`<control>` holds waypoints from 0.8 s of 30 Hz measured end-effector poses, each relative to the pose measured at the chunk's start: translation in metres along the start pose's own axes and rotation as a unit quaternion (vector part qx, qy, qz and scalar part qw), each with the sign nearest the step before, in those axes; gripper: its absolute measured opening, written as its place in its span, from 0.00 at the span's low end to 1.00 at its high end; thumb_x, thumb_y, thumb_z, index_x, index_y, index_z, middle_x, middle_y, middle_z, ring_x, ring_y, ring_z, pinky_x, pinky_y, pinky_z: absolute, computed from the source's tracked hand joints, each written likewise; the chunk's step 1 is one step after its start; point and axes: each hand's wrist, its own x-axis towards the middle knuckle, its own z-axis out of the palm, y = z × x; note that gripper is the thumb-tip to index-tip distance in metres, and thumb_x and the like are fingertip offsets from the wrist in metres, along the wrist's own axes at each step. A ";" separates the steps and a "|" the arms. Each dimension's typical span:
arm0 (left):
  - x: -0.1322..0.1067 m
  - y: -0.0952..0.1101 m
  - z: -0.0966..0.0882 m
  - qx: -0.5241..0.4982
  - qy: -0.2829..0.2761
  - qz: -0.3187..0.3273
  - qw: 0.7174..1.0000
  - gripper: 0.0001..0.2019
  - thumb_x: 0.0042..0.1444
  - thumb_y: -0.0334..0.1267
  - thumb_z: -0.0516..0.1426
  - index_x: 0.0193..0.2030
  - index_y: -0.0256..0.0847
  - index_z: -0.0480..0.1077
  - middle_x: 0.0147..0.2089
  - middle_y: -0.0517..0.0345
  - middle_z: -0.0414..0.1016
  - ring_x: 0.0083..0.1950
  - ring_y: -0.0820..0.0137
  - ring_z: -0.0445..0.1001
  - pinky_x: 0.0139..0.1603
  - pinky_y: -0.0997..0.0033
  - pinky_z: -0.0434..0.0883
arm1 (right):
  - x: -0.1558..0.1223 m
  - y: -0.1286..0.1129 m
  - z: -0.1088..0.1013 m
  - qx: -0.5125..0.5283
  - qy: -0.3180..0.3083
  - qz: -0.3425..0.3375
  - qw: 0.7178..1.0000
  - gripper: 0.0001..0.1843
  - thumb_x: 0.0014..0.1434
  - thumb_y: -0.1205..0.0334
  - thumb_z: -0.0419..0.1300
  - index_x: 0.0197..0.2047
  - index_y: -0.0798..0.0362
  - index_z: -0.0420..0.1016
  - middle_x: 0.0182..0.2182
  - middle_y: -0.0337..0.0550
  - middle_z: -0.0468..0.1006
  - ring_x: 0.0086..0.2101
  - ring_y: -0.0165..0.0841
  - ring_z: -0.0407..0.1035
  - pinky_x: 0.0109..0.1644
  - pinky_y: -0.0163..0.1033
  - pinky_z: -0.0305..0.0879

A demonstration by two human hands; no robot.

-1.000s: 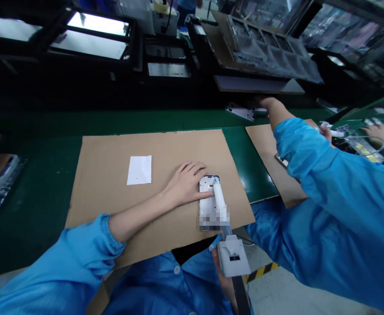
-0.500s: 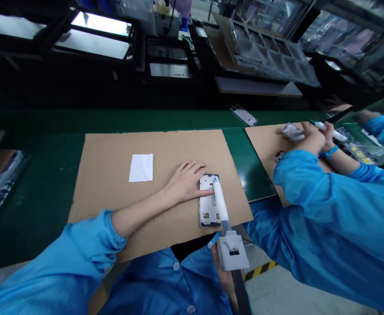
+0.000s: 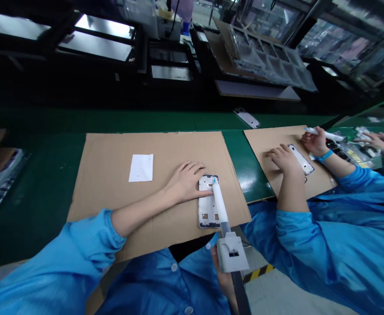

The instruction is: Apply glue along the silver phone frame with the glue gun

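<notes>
Head view: your left hand (image 3: 186, 181) lies flat, steadying the phone frame (image 3: 207, 201). Your right hand (image 3: 224, 280) grips the dispenser (image 3: 223, 218), its tip on the frame.

No lettering, brand, number or label can be read anywhere in the head view. The white paper slip (image 3: 141, 167) on the cardboard sheet (image 3: 113, 192) appears blank apart from a tiny dark speck too small to make out. The grey block (image 3: 233, 258) on the dispensing tool carries a small dark rectangle, but nothing on it is legible. The only sign-like marking is a strip of yellow-and-black hazard tape (image 3: 256, 273) on the floor, which bears diagonal stripes and no words. The phone frame (image 3: 207, 205) shows no print.
</notes>
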 end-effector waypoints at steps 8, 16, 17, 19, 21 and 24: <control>0.000 0.001 0.000 0.001 0.003 0.005 1.000 0.40 0.73 0.75 0.64 0.73 0.41 0.78 0.80 0.42 0.77 0.82 0.46 0.73 0.90 0.40 0.60 | 0.004 0.008 -0.005 0.045 -0.074 0.083 0.993 0.43 0.86 0.54 0.26 0.29 0.62 0.69 0.36 0.56 0.76 0.31 0.17 0.49 0.46 0.45 0.57; -0.001 0.000 -0.001 -0.001 0.005 0.008 1.000 0.39 0.74 0.75 0.63 0.73 0.44 0.78 0.80 0.44 0.77 0.82 0.46 0.73 0.90 0.38 0.60 | -0.011 0.025 0.001 -0.146 -0.096 0.061 0.983 0.44 0.84 0.69 0.26 0.63 0.84 0.81 0.58 0.83 0.79 0.34 0.20 0.61 0.46 0.41 0.57; -0.002 0.000 -0.001 -0.001 0.003 0.007 1.000 0.39 0.74 0.75 0.63 0.73 0.43 0.78 0.80 0.43 0.77 0.83 0.46 0.73 0.90 0.38 0.59 | -0.015 0.026 0.013 -0.197 -0.097 0.059 0.974 0.41 0.84 0.70 0.30 0.57 0.84 0.84 0.60 0.85 0.78 0.39 0.22 0.67 0.46 0.42 0.57; -0.002 0.000 -0.002 -0.002 0.003 0.007 1.000 0.40 0.74 0.75 0.63 0.74 0.43 0.78 0.80 0.43 0.77 0.83 0.45 0.72 0.91 0.38 0.59 | -0.023 0.024 0.045 -0.288 -0.092 0.056 0.952 0.36 0.85 0.69 0.40 0.41 0.83 0.85 0.61 0.87 0.76 0.50 0.28 0.73 0.48 0.44 0.57; -0.002 0.000 -0.003 -0.005 0.005 0.008 1.000 0.40 0.75 0.75 0.63 0.74 0.44 0.78 0.80 0.43 0.77 0.83 0.45 0.72 0.90 0.37 0.60 | -0.029 0.019 0.078 -0.358 -0.085 0.050 0.928 0.33 0.84 0.67 0.49 0.33 0.81 0.82 0.63 0.89 0.75 0.60 0.34 0.73 0.51 0.47 0.58; -0.003 0.000 -0.003 -0.004 0.008 0.009 1.000 0.39 0.75 0.75 0.62 0.73 0.43 0.78 0.80 0.43 0.77 0.83 0.45 0.73 0.90 0.38 0.61 | -0.033 0.012 0.108 -0.471 -0.098 0.028 0.876 0.30 0.83 0.65 0.56 0.33 0.80 0.82 0.65 0.90 0.74 0.65 0.38 0.70 0.55 0.48 0.60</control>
